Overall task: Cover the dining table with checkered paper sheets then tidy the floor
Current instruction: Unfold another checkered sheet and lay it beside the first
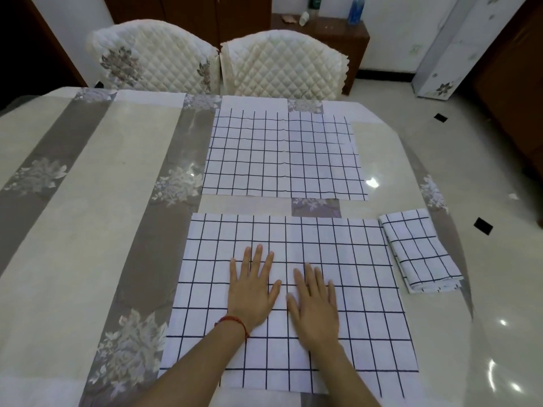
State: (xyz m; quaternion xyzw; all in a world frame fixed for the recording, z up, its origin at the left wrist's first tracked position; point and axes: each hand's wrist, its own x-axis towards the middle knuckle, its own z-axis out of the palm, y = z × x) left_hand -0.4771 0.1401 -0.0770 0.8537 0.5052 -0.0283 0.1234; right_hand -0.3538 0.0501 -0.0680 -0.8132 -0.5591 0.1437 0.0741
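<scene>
A white sheet with dark grid lines (352,274) lies spread flat on the near right part of the dining table (73,230). My left hand (252,292) and my right hand (314,304) lie side by side on its middle, palms down, fingers straight and pressing the sheet. A second checkered sheet (282,157) lies flat farther back, toward the chairs. A folded stack of the same checkered sheets (420,251) rests at the table's right edge, just right of the near sheet.
The table carries a glossy beige and grey floral cloth; its left half shows bare cloth. Two quilted white chairs (152,57) (282,63) stand at the far side. Shiny tiled floor (484,177) lies to the right, with a wooden cabinet (332,33) behind.
</scene>
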